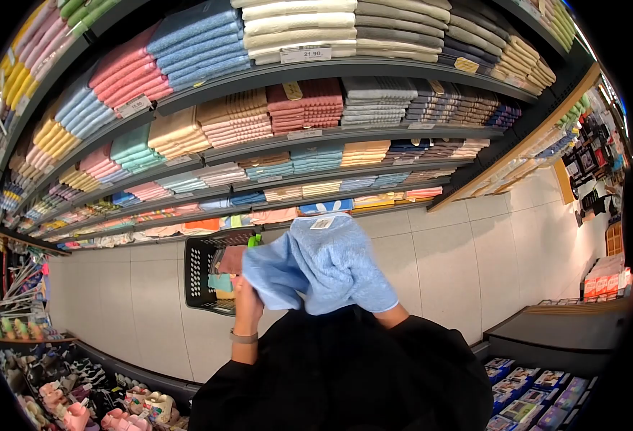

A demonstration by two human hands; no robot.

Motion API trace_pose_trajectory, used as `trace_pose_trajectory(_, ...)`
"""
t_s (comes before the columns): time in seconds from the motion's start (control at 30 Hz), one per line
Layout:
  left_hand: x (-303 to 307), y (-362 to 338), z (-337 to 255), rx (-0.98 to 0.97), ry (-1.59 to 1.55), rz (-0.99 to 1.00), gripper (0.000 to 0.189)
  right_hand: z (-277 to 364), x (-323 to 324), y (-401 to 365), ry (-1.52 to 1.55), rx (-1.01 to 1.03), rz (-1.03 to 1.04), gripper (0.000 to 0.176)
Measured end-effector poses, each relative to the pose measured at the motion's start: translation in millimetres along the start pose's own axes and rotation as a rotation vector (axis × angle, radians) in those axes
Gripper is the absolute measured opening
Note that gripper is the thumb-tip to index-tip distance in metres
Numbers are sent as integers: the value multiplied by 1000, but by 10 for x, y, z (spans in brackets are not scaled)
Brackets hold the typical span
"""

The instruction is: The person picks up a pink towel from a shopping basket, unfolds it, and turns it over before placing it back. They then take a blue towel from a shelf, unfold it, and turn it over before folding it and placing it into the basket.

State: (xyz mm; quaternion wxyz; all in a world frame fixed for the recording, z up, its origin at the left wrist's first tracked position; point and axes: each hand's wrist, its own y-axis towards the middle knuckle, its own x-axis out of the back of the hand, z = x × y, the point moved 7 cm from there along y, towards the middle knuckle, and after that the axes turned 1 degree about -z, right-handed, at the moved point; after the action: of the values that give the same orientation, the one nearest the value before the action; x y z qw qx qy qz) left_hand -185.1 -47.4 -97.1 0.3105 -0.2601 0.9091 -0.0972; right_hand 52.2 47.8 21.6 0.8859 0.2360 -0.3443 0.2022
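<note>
A light blue terry towel (334,258) hangs loosely folded in front of my chest, a white label near its upper edge. At its left end, my left hand (248,303) is closed on the bunched cloth; a band circles that wrist. My right hand (391,316) supports the lower right corner, its fingers hidden behind the fabric. Beyond the towel to the left, a black shopping basket (200,276) stands on the floor. Inside it lie folded cloths, including a brownish-pink one (232,260) and a teal one (221,282).
Long shelves of folded towels (306,108) in many colours run across the front, with price tags (306,54) on their edges. Pale floor tiles (442,258) lie between them and me. Slippers (79,413) fill a display at lower left; boxed goods (536,391) sit at lower right.
</note>
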Motion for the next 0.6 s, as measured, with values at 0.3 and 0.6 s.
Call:
trace_pose_trajectory(0.3,-502,-97,-497,-106,327,188,38,-372,-139,-301,-61,-66,77,39)
trace_pose_trajectory(0.6,-387,-510,723,485,-166,159,43,637,-383,10,297,137,287,35)
